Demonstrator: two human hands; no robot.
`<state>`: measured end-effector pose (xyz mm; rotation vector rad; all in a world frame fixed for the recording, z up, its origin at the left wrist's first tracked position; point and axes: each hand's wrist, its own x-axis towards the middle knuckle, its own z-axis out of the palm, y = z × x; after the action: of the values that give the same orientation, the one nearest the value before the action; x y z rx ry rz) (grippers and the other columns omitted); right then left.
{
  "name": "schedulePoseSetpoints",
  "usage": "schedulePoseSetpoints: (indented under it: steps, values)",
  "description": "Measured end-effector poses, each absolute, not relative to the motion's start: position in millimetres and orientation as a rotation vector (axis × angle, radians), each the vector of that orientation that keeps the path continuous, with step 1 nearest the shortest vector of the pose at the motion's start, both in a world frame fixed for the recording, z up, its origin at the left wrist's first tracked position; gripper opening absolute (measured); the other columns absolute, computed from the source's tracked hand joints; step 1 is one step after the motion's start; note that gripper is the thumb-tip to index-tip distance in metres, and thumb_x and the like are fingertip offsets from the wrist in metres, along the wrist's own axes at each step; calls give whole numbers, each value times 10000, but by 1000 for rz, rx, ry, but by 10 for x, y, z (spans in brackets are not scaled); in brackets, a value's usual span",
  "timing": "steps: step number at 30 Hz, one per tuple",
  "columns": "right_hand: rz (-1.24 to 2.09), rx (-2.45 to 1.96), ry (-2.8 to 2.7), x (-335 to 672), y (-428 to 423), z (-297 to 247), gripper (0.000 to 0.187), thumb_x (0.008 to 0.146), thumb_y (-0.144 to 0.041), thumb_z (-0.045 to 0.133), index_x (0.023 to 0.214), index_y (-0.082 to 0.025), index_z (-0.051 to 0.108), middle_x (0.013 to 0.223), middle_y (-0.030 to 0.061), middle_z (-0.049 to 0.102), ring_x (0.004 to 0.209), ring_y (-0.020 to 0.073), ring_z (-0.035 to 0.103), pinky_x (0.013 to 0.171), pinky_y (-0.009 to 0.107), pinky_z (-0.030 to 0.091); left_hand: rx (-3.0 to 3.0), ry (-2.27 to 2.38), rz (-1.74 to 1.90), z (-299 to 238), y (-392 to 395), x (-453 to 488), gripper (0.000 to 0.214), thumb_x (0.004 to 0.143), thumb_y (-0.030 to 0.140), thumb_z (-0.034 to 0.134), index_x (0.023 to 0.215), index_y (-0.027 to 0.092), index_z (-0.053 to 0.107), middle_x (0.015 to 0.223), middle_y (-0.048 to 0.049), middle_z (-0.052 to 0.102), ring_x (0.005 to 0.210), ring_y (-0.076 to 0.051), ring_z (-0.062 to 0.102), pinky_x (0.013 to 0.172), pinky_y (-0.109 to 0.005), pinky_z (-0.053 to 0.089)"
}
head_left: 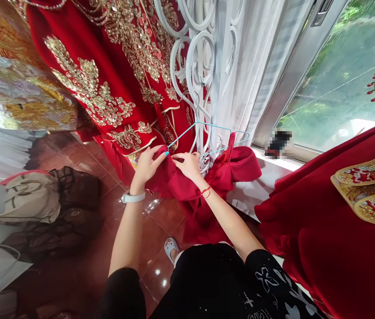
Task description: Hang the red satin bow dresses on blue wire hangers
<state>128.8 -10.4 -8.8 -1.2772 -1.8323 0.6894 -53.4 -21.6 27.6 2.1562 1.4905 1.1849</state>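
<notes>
Left hand (146, 166) and right hand (188, 165) pinch the red garment (187, 188) beside the blue hanger (184, 134): gentle, even tension suits here!

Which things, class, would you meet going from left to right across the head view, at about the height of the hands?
Pale bag, left hand, right hand, looped red fabric, gold-edged beaded panels.

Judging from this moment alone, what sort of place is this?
Probably a formalwear shop or costume room: a beaded gown, a red garment on a hanger, and another ornate outfit at right.
</notes>
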Motion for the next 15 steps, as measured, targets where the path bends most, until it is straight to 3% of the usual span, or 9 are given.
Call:
schedulePoseSetpoints:
  steps: [6, 10, 12, 15]
  values:
    - [745, -1209, -1833, 1347, -52, -78, 180, 922, -197, 665, 993, -235, 826, 1081, 62, 823, 1062, 245, 728, 1117, 508, 349, 2215, 1426, 993, 276, -234, -315, 527, 970, 537, 462, 1297, 159, 629, 1262, -126, 718, 1135, -295, 664, 1047, -444, 495]
    - [844, -851, -1757, 1783, -158, -53, 250, 892, -191, 651, 1082, -234, 807, 1145, 58, 808, 1075, 213, 738, 1031, 390, 507, 2259, 1471, 1009, 231, -262, -360, 529, 956, 533, 518, 1354, 192, 589, 1321, -115, 688, 1187, -293, 644, 1094, -466, 476]
    - [710, -849, -1556, 2243, -240, -101, 273, 875, -208, 643, 1099, -234, 797, 1165, 63, 798, 1094, 205, 730, 1006, 361, 543, 2294, 1443, 1067, 222, -277, -392, 499, 956, 504, 541, 1354, 207, 585, 1320, -110, 678, 1192, -286, 636, 1095, -466, 478]
    - [401, -1095, -1092, 3074, -309, -275, 287, 847, -270, 665, 1101, -204, 781, 1149, 105, 792, 1089, 223, 725, 1028, 407, 556, 2399, 1469, 1335, 200, -309, -325, 404, 938, 409, 591, 1290, 212, 619, 1271, -116, 662, 1208, -294, 603, 1103, -485, 459]
